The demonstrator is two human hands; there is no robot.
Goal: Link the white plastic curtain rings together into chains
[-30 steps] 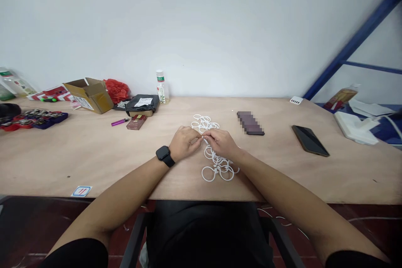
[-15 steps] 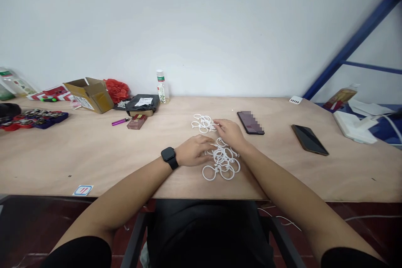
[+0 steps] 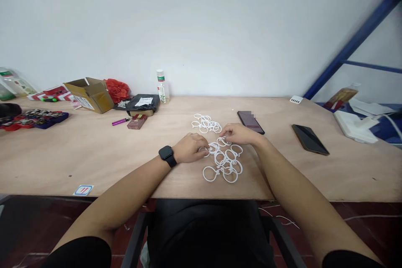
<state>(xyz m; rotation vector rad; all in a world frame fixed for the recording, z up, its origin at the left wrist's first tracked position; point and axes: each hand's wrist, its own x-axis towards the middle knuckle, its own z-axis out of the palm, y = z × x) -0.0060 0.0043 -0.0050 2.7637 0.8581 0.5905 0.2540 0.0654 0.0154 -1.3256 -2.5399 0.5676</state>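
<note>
White plastic rings with small eyelets, like curtain rings, lie on the table in two groups. The far group (image 3: pixel 205 124) is a small overlapping cluster. Nearer to me, a larger pile (image 3: pixel 230 155) spreads toward the table's front edge. My left hand (image 3: pixel 190 148), with a black watch on its wrist, has its fingers and thumb closed on a ring at the pile's left side. At the pile's far end, my right hand (image 3: pixel 239 134) pinches another ring (image 3: pixel 223 142) from above; its fingertips partly cover the ring.
Two phones (image 3: pixel 251 122) (image 3: pixel 310 139) lie to the right, near a white charger (image 3: pixel 354 126). At the left are a purple lighter (image 3: pixel 119 122), a maroon box (image 3: pixel 137 122), a black parcel (image 3: pixel 143 103), a bottle (image 3: pixel 161 87) and an open carton (image 3: pixel 89 95).
My right hand has drawn back from the far cluster to the near pile. The left hand has shifted slightly left and away from me. Several rings in the near pile have moved.
</note>
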